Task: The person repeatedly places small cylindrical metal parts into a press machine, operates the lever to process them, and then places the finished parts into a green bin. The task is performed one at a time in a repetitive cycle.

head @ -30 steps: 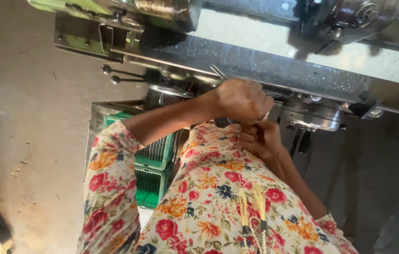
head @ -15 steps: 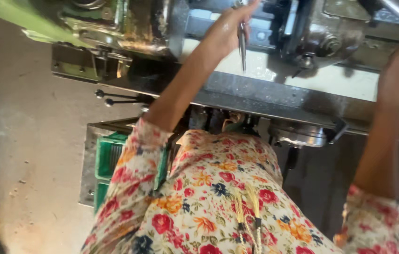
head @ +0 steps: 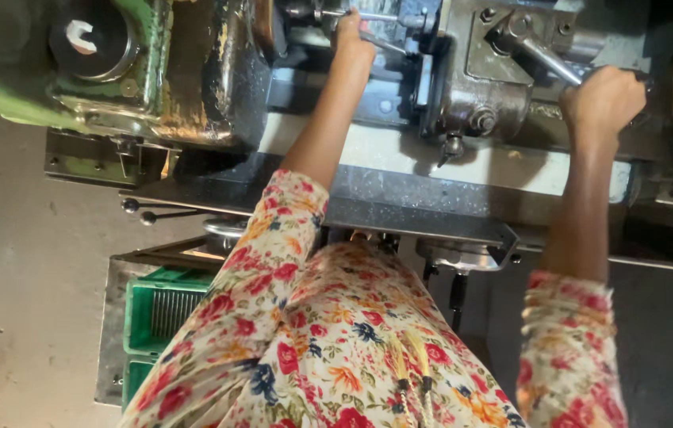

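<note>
Operating step in hand: right hand (head: pixel 602 99) is clamped on the grey steel machine lever (head: pixel 538 57), left hand (head: pixel 352 43) pinches a thin metal rod (head: pixel 368 16) at the spindle; the next move, judged, calls for a steady lever pull.

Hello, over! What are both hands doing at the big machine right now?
Left hand up on the thin metal rod in the grey machine head. Right hand closed round the metal lever handle. Nothing between them.

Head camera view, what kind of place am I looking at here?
Likely a small machine workshop. A heavy green machine stands on a concrete floor, the right hand grips a metal lever, and green crates sit below.
</note>
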### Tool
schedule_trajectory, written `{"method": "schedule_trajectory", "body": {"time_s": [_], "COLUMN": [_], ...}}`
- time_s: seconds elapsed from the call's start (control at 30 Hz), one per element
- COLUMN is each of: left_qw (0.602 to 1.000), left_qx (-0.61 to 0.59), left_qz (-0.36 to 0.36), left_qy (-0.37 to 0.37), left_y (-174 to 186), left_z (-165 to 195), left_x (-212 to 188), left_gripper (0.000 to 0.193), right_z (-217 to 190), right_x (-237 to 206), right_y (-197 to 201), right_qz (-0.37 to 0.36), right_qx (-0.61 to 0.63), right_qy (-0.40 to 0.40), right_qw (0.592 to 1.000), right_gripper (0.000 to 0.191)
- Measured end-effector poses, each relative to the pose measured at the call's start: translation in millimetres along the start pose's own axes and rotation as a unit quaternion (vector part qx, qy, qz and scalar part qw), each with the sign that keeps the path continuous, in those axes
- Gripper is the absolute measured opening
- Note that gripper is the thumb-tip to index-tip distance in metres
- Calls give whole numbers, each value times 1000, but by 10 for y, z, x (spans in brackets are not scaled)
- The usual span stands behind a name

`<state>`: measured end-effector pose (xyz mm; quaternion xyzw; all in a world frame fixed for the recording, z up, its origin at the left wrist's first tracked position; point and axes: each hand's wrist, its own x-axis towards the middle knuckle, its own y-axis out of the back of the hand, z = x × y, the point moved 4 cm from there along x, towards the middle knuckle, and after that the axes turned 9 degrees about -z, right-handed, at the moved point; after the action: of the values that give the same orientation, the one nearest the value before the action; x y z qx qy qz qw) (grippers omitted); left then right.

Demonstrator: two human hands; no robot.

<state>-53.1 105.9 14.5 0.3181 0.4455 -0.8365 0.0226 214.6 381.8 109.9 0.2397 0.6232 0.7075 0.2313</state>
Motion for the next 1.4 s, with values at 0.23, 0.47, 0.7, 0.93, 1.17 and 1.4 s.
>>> {"method": "schedule_trajectory", "body": {"time_s": [0.23,0.47,0.7,0.93,1.17,1.4], "left_qw": [998,988,989,976,967,974], "left_qx": [-59,-118,-82,-190,-247,-220], "left_qz": [9,2,-71,-21,37,12], "left_qy": [-34,-102,-97,-101,-53,-45], "left_y": [24,300,282,245,230,280], "left_z": [59,-8,86,-23,-22,-6], "left_x": [233,334,392,425,429,364], "left_gripper": [14,14,9,10,15,14], "right_z": [-94,71,251,266,258,332], "right_x": [-267,-143,113,204,228,327], "right_y": [-298,-524,-545,-483,-444,-406], "right_qz": [33,27,44,52,39,47], "right_qx": [18,18,12,-3,23,12], "right_qy": [-50,-32,-15,9,7,50], "right_qw": [998,999,999,999,999,998], "right_gripper": [28,30,21,18,16,16]}}
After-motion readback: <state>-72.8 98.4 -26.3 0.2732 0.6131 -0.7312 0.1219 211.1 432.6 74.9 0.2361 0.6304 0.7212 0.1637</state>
